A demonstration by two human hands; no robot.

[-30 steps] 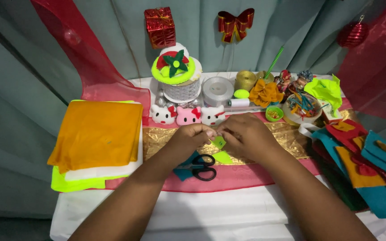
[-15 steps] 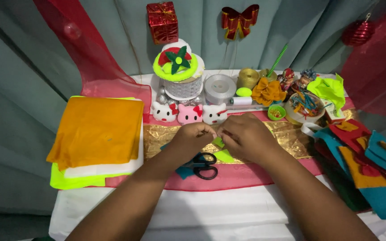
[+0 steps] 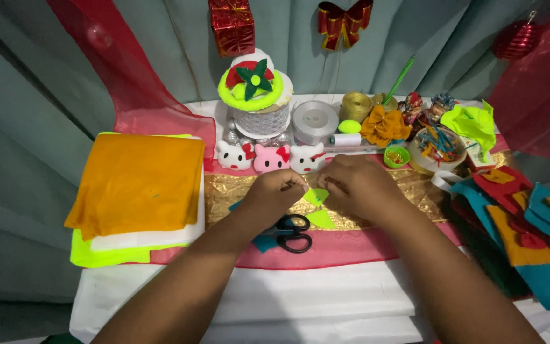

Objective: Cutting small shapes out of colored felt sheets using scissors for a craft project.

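Both hands met over the middle of the worktop (image 3: pixel 326 299), busy with a small neon-green felt piece (image 3: pixel 316 195). The left hand (image 3: pixel 279 191) and the right hand (image 3: pixel 359 186) each had fingers pinched together on that piece, holding it just above the gold cloth strip (image 3: pixel 237 197). The step in hand looked like shaping or folding the piece, since both hands gripped it from opposite sides. A 2nd green piece (image 3: pixel 321 220) lay on the strip just below it, beside the black-handled scissors (image 3: pixel 292 232), which rested untouched.

The next move would likely call for a firm, fine pinch so the soft felt kept its form, and a free hand if the scissors were wanted.

Both forearms came in from the near edge, angled toward each other, wrists low and knuckles up. 3 small cat-face ornaments (image 3: pixel 270 157) sat just beyond the hands, and a stack of orange felt (image 3: pixel 136 181) lay well apart to the left.
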